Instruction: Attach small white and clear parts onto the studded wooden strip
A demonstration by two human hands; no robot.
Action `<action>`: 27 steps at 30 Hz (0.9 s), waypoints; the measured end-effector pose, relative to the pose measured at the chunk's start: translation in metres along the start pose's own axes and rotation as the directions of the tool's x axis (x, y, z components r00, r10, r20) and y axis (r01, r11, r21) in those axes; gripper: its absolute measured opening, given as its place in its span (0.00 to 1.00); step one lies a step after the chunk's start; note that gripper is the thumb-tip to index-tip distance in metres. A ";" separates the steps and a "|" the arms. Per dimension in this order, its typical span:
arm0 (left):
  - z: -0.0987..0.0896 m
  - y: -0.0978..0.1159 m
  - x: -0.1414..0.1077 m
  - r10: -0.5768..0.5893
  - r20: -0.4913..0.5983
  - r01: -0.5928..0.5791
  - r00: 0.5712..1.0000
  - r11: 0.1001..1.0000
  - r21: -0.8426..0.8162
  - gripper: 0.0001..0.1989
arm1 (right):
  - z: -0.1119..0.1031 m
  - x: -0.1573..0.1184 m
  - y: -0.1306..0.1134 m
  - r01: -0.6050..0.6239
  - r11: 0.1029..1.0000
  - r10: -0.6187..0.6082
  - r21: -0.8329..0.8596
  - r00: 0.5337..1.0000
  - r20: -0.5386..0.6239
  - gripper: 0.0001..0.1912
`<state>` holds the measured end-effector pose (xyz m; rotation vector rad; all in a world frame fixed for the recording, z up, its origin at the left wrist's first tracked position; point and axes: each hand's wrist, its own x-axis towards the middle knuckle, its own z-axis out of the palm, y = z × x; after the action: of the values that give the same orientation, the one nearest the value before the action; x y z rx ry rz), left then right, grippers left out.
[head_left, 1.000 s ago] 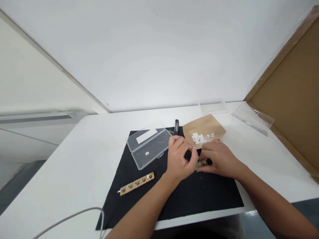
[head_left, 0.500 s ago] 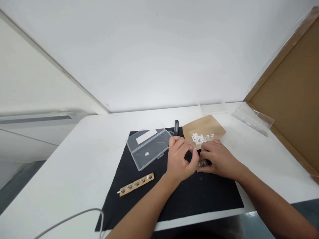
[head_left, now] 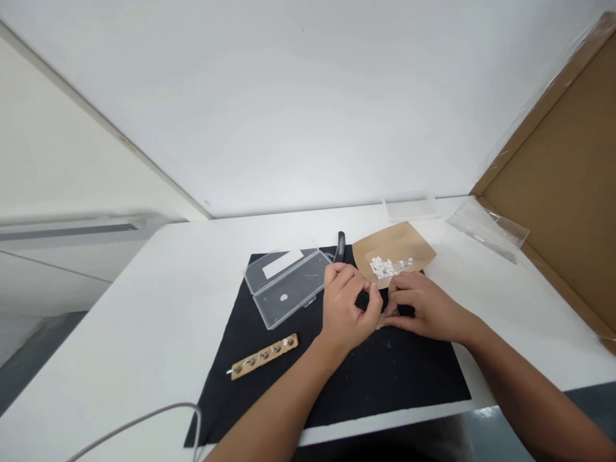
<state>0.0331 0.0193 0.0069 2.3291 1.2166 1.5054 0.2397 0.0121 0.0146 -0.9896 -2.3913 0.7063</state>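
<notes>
My left hand (head_left: pixel 347 308) is closed in a pinch above the black mat (head_left: pixel 385 378), its thumb and fingers near a small, partly hidden piece (head_left: pixel 382 321). Facing it from the right, my right hand (head_left: pixel 423 307) has its fingers pressed together at the same small piece; what exactly each hand grips is too small to tell. Just behind my hands lies brown paper (head_left: pixel 368 252) with a heap of small white pieces (head_left: pixel 384 268) on it. A tan strip (head_left: pixel 257 362) holding several metal parts rests on the mat at the left.
An open clear plastic case (head_left: pixel 296 295) lies on the mat's back left, beside a black handle (head_left: pixel 341 246). Clear plastic pieces (head_left: pixel 488 228) sit at the back right by a cardboard box (head_left: pixel 558 173). A cable (head_left: pixel 144 418) crosses the front left.
The fingers of my right hand have shifted slightly, and less of the small piece between my hands shows. My left hand has barely moved.
</notes>
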 end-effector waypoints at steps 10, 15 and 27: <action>0.001 -0.003 -0.001 -0.109 -0.080 0.114 0.991 0.992 0.060 0.09 | 0.005 -0.003 0.006 -0.026 0.999 0.026 0.025 1.000 -0.005 0.07; 0.001 -0.010 -0.001 -0.171 -0.115 0.178 0.979 0.982 0.062 0.09 | 0.004 -0.001 0.005 -0.024 1.000 0.024 0.012 1.000 0.009 0.08; 0.002 -0.014 -0.001 -0.182 -0.071 0.185 0.981 0.982 0.039 0.10 | 0.004 -0.002 0.007 0.067 0.996 -0.069 0.054 0.997 0.027 0.05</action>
<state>0.0267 0.0287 -0.0012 2.1396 1.4526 1.5196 0.2426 0.0136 0.0067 -0.8780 -2.4053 0.7598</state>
